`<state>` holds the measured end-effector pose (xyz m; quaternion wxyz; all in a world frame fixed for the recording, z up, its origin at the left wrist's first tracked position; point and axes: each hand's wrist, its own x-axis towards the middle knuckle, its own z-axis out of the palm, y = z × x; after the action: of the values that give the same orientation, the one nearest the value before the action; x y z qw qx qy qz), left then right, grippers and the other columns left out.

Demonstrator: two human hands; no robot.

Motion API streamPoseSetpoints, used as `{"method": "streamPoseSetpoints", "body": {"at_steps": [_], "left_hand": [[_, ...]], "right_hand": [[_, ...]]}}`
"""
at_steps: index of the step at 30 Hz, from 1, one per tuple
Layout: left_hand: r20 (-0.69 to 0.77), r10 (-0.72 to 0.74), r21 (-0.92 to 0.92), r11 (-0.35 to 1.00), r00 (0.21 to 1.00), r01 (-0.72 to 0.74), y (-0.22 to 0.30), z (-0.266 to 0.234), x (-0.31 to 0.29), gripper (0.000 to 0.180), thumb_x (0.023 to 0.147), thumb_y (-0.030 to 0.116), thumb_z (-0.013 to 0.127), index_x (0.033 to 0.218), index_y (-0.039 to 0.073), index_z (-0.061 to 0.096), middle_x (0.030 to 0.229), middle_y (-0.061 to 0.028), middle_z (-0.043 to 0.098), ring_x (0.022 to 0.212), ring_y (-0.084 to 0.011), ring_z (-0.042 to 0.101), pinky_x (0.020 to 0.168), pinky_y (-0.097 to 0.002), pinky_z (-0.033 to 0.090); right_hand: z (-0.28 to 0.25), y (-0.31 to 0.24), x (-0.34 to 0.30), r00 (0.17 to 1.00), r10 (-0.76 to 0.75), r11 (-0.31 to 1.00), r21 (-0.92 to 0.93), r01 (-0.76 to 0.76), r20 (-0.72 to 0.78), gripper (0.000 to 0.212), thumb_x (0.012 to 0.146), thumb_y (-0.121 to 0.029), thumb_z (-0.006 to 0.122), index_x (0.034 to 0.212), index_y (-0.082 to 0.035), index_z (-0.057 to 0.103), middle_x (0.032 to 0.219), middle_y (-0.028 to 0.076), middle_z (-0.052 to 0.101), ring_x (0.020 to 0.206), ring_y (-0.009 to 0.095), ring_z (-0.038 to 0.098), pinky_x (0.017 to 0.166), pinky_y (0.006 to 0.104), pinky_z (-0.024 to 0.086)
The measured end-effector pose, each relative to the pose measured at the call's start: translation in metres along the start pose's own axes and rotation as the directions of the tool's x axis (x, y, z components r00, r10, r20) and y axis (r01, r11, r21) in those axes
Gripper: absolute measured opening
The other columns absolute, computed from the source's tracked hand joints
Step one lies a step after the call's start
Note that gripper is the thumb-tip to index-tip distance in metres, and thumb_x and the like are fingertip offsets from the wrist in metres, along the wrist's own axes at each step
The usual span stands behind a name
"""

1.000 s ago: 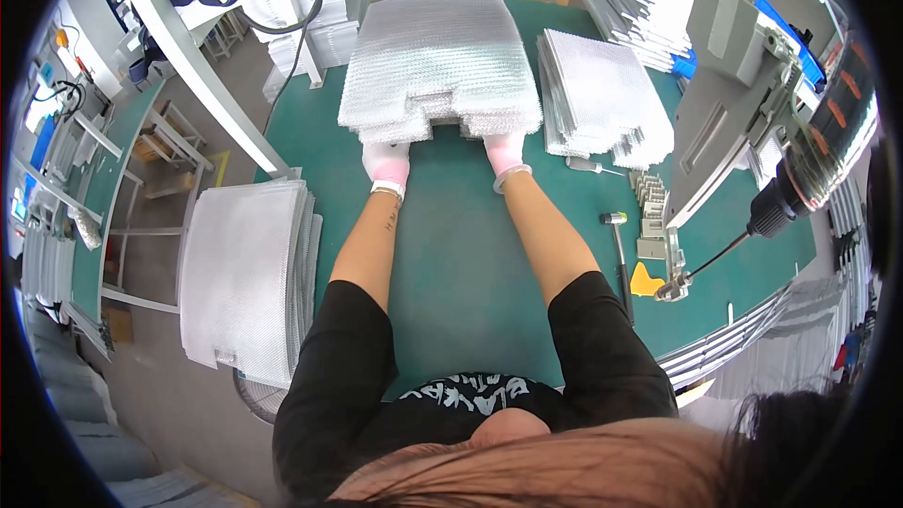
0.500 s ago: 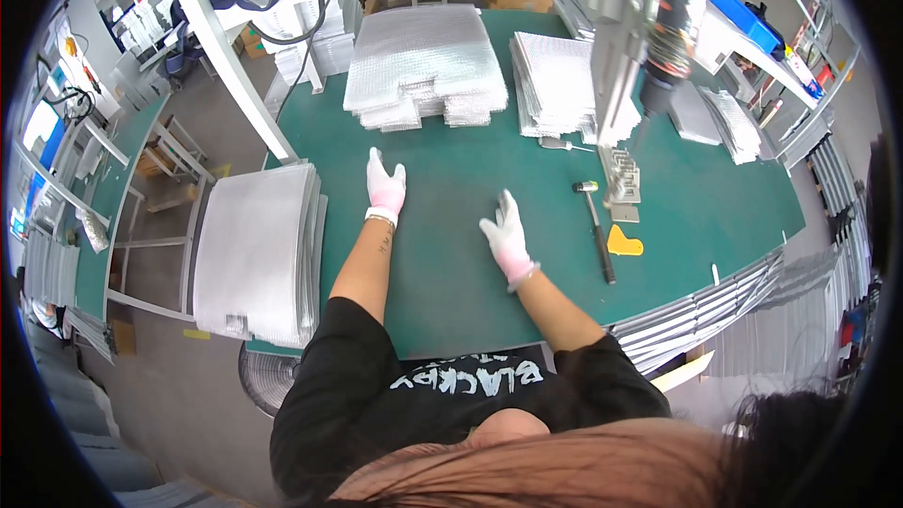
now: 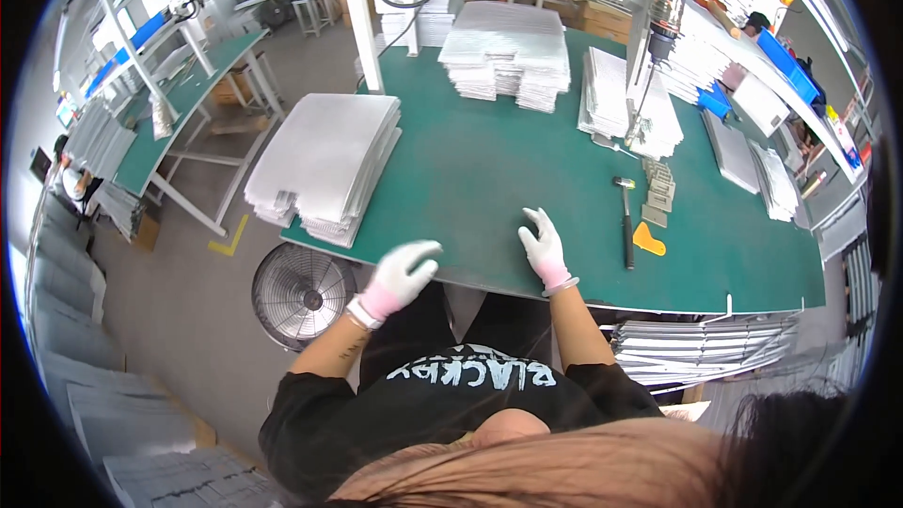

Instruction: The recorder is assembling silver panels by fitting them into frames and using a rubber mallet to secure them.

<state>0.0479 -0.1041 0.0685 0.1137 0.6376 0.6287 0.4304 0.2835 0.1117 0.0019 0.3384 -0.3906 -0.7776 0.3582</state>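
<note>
My left hand (image 3: 400, 279), in a white glove with a pink cuff, is over the table's front edge. Its fingers are apart and nothing is in them. Gloved the same way, my right hand (image 3: 546, 254) hovers at the green table (image 3: 470, 198), fingers spread and holding nothing. A stack of pale, flat sheets (image 3: 329, 141) lies left of my left hand, its corner past the table edge. To the right of my right hand lie a hammer (image 3: 628, 230) with a black handle, a yellow flat piece (image 3: 648, 239) and several small metal plates (image 3: 658, 193).
Notched sheets (image 3: 506, 52) are piled at the back, with more stacks (image 3: 607, 89) to their right. A power screwdriver (image 3: 670, 0) hangs above these. A white post (image 3: 362, 28) rises at the back left. A round floor fan (image 3: 306, 296) stands below the front edge.
My left hand has drawn back from the middle of the table to its front edge. My right hand has come nearer the front too. The view has swung left.
</note>
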Motion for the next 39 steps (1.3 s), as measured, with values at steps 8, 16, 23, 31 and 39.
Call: {"method": "streamPoseSetpoints", "body": {"at_steps": [8, 16, 23, 31, 39], "left_hand": [[-0.293, -0.305, 0.817, 0.412, 0.906, 0.403, -0.064, -0.127, 0.026, 0.074, 0.088, 0.058, 0.063, 0.125, -0.005, 0.057, 0.123, -0.0255, 0.058, 0.108, -0.0415, 0.061, 0.093, -0.0474, 0.05], [-0.041, -0.624, 0.617, 0.598, 0.78, 0.511, -0.055, -0.192, 0.062, 0.067, 0.089, 0.054, 0.06, 0.124, -0.002, 0.062, 0.119, -0.0268, 0.067, 0.115, -0.043, 0.061, 0.101, -0.0449, 0.047], [-0.079, -0.629, 0.504, 0.644, 0.773, 0.575, -0.057, -0.216, 0.062, 0.077, 0.087, 0.048, 0.068, 0.14, -0.006, 0.051, 0.14, -0.0287, 0.055, 0.133, -0.0391, 0.051, 0.112, -0.038, 0.04], [-0.234, -0.562, 0.218, 0.765, 0.793, 0.606, -0.047, -0.257, 0.058, 0.066, 0.089, 0.042, 0.068, 0.136, -0.004, 0.057, 0.127, -0.0186, 0.065, 0.117, -0.027, 0.062, 0.101, -0.0354, 0.047], [-0.296, -0.254, -0.23, 0.955, 0.921, 0.189, 0.077, -0.191, -0.008, 0.059, 0.085, 0.031, 0.072, 0.134, 0.002, 0.06, 0.129, -0.0101, 0.064, 0.118, -0.0227, 0.058, 0.101, -0.0367, 0.045]], "right_hand": [[0.014, 0.014, 0.006, 0.986, -0.164, 0.982, -0.094, 0.163, -0.001, 0.04, 0.091, -0.019, 0.064, 0.127, -0.001, 0.062, 0.13, 0.017, 0.062, 0.137, 0.038, 0.046, 0.115, 0.0448, 0.036], [0.01, 0.013, 0.002, 0.985, -0.159, 0.986, -0.065, 0.155, -0.064, 0.038, 0.089, -0.019, 0.064, 0.123, -0.001, 0.065, 0.127, 0.019, 0.064, 0.134, 0.039, 0.05, 0.113, 0.0441, 0.039], [0.01, 0.011, 0.0, 0.99, -0.135, 0.99, -0.032, 0.134, -0.032, 0.036, 0.089, -0.019, 0.063, 0.121, -0.001, 0.066, 0.127, 0.018, 0.065, 0.134, 0.038, 0.05, 0.112, 0.044, 0.04], [0.01, 0.011, 0.001, 0.982, -0.186, 0.977, -0.111, 0.181, -0.035, 0.035, 0.088, -0.016, 0.064, 0.12, -0.001, 0.067, 0.125, 0.017, 0.065, 0.132, 0.038, 0.051, 0.111, 0.044, 0.04], [0.007, 0.002, -0.003, 0.991, -0.129, 0.99, -0.065, 0.126, -0.035, 0.034, 0.089, -0.015, 0.064, 0.12, -0.001, 0.067, 0.127, 0.017, 0.064, 0.131, 0.037, 0.051, 0.111, 0.0432, 0.04]]}}
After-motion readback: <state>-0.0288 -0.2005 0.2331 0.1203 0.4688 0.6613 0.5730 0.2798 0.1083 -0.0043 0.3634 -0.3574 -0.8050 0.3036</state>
